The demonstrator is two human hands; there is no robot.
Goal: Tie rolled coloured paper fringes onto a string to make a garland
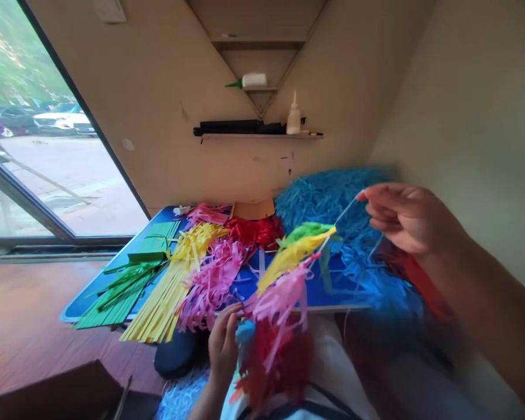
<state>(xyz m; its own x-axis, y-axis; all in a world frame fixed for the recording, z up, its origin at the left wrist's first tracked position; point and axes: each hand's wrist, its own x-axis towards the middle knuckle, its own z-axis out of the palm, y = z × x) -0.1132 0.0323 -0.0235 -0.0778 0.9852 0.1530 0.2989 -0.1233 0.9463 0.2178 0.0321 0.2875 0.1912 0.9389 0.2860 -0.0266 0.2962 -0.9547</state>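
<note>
My right hand [402,216], raised at the right, pinches a thin white string [349,205] between thumb and forefinger. From this string slants a garland of fringed paper tassels [282,291], running from green and yellow through pink to blurred red over my lap. My left hand [224,337] is closed at the garland's left side, its fingertips against the pink fringe beside a small blue tassel [245,331]. Exactly what those fingertips grip is partly hidden.
A blue table [319,297] bears fringed paper in green [126,286], yellow [161,303], pink [214,280] and red [256,230]. A big blue fringe heap [332,189] rises at the back right. Glue bottles [294,119] stand on wall shelves. A dark box [61,391] lies lower left.
</note>
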